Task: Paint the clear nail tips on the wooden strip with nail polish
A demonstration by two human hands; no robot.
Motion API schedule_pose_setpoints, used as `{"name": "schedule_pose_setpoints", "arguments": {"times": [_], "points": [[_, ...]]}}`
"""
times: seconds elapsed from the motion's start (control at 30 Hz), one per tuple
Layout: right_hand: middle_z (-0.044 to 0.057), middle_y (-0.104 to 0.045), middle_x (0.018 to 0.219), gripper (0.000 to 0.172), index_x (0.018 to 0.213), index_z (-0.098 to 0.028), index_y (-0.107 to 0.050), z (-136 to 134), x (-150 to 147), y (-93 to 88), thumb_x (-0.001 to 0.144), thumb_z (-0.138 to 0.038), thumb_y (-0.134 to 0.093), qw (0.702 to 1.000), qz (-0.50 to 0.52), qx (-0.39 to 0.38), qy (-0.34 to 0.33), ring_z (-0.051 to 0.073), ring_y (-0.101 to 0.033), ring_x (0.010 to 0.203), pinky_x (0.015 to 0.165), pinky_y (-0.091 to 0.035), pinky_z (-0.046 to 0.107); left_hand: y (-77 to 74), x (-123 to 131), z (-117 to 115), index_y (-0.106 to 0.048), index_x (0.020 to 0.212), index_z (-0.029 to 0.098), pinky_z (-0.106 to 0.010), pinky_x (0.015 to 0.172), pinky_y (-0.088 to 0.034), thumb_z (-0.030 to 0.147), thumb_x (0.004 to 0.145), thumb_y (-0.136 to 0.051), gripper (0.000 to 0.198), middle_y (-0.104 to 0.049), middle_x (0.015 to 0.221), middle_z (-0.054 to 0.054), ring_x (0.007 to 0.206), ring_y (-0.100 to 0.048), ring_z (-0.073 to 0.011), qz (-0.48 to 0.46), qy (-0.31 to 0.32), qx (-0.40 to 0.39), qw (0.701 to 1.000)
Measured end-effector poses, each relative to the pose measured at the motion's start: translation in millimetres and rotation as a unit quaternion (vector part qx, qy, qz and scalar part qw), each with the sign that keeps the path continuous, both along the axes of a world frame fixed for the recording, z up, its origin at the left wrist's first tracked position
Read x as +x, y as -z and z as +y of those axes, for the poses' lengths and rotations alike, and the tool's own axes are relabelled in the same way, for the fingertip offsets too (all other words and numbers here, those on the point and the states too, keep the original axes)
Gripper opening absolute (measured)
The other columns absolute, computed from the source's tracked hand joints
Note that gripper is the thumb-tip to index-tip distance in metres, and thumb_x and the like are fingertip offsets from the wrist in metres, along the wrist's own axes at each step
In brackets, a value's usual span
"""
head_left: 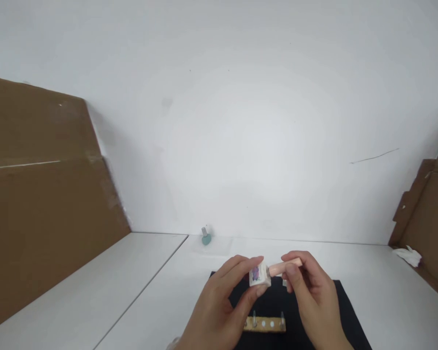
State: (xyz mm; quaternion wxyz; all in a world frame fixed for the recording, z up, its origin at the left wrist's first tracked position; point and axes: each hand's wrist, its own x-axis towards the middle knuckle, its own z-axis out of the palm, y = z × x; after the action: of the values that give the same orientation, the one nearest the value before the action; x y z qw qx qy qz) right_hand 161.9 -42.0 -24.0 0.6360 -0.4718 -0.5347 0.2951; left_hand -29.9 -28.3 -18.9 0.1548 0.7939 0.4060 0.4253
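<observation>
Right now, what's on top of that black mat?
A wooden strip with upright pegs lies on the black mat; a small white piece by the right hand might too. Whatever that hand and the left hand cover can't be seen.

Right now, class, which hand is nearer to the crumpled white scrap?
The right hand: it is left of the scrap, holding a pink stick. The left hand is farther left, holding a white block.

Bright, diffuse light; wall (266,141) palest mid-frame, greyer toward top; fine detail soft.
</observation>
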Motion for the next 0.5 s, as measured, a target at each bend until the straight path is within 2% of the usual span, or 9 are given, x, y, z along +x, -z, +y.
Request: {"name": "schedule_pose_setpoints", "arguments": {"times": [0.13, 0.2, 0.33, 0.43, 0.5], "points": [[-0.002, -0.059, 0.061, 0.045, 0.082, -0.019, -0.068, 9.1, 10.4, -6.5, 0.095, -0.062, -0.061, 0.992, 0.030, -0.060, -0.103, 0.011, -0.050, 0.051, 0.055, -0.045, 0.023, 0.4, -0.1, -1.1, -0.066, 0.132, 0.035, -0.032, 0.091, -0.062, 0.026, 0.098, -0.065, 0.035, -0.076, 0.118, -0.004, 0.106, -0.073, -0.0227, 0.021, 0.010, 0.018, 1.000], [-0.003, -0.059, 0.060, 0.045, 0.081, -0.018, -0.069, 11.9, 11.9, -7.5, 0.095, -0.061, -0.063, 0.990, 0.044, -0.069, -0.117, 0.011, -0.049, 0.050, 0.055, -0.046, 0.023, 0.1, 2.0, -1.3, -0.066, 0.131, 0.034, -0.031, 0.089, -0.062, 0.021, 0.097, -0.064, 0.037, -0.076, 0.118, -0.004, 0.105, -0.074, -0.0224, 0.023, 0.006, 0.053, 0.998], [0.001, -0.067, 0.066, 0.039, 0.090, -0.020, -0.072, 5.8, 5.4, -3.9, 0.094, -0.058, -0.065, 0.998, 0.035, -0.022, -0.048, 0.015, -0.060, 0.057, 0.059, -0.052, 0.025, -4.3, 8.8, -1.3, -0.071, 0.124, 0.034, -0.028, 0.085, -0.062, 0.014, 0.093, -0.063, 0.038, -0.076, 0.113, -0.004, 0.100, -0.074, -0.0215, -0.015, -0.035, 0.103, 0.994], [-0.001, -0.066, 0.060, 0.036, 0.095, -0.022, -0.074, -0.8, 0.9, -1.5, 0.094, -0.057, -0.065, 1.000, -0.006, 0.011, 0.010, 0.018, -0.065, 0.057, 0.061, -0.055, 0.028, -9.9, 11.2, -1.4, -0.073, 0.122, 0.032, -0.026, 0.077, -0.062, 0.020, 0.093, -0.066, 0.032, -0.078, 0.103, -0.002, 0.089, -0.074, -0.0198, -0.049, -0.027, 0.069, 0.996], [-0.001, -0.065, 0.058, 0.035, 0.094, -0.023, -0.075, -2.0, 1.3, -2.2, 0.094, -0.056, -0.064, 0.999, -0.027, 0.022, 0.018, 0.019, -0.066, 0.056, 0.062, -0.057, 0.028, -12.7, 10.1, -0.9, -0.075, 0.120, 0.031, -0.026, 0.073, -0.062, 0.027, 0.094, -0.067, 0.027, -0.079, 0.098, -0.002, 0.084, -0.074, -0.0197, -0.065, -0.011, 0.028, 0.997]]}}
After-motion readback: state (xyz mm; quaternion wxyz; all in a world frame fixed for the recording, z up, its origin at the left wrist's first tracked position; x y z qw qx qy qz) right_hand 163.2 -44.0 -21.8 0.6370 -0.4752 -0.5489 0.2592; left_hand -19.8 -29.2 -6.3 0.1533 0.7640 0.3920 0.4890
